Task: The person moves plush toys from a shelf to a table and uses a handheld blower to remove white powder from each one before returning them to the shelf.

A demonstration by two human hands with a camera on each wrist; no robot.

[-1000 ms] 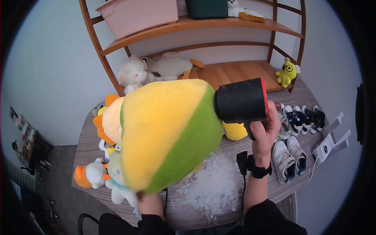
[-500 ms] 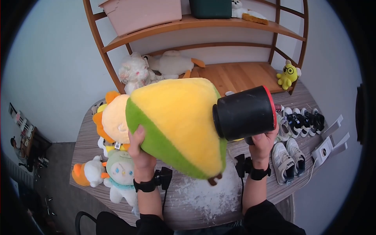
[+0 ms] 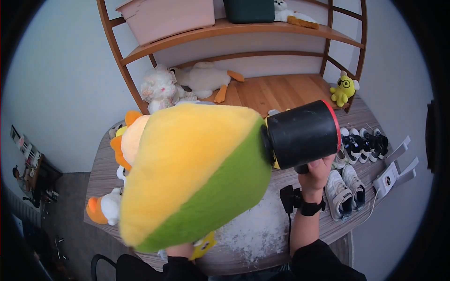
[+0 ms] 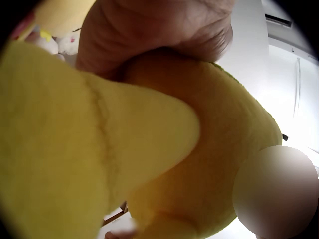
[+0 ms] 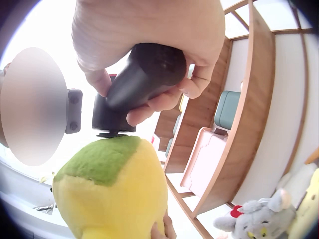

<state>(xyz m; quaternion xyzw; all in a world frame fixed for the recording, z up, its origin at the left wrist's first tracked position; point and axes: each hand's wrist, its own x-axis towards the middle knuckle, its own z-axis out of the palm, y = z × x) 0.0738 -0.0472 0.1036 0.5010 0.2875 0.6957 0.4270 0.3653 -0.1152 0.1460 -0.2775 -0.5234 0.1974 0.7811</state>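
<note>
A large yellow and green plush toy (image 3: 197, 173) is held up over the table in the head view. My left hand (image 4: 159, 25) grips it; in the head view that hand is hidden behind the plush. My right hand (image 3: 315, 175) holds a black hair dryer (image 3: 302, 133) with a red rim by its handle (image 5: 144, 74), fingers curled round it. The dryer's narrow end points left, right at the plush's green side. The right wrist view shows left-hand fingers (image 5: 164, 229) curled at the plush's lower edge. White powder (image 3: 255, 229) is spread over the tabletop below.
An orange and white plush (image 3: 103, 208) lies at the table's left, and white shoes (image 3: 340, 194) stand on the right. Beyond them is a white router-like box (image 3: 389, 180). At the back, a wooden shelf (image 3: 276, 89) carries plush toys and a pink bin (image 3: 168, 23).
The plush has turned, swinging its green part to the lower right and covering my left hand. My right hand and the dryer have shifted slightly right and down.
</note>
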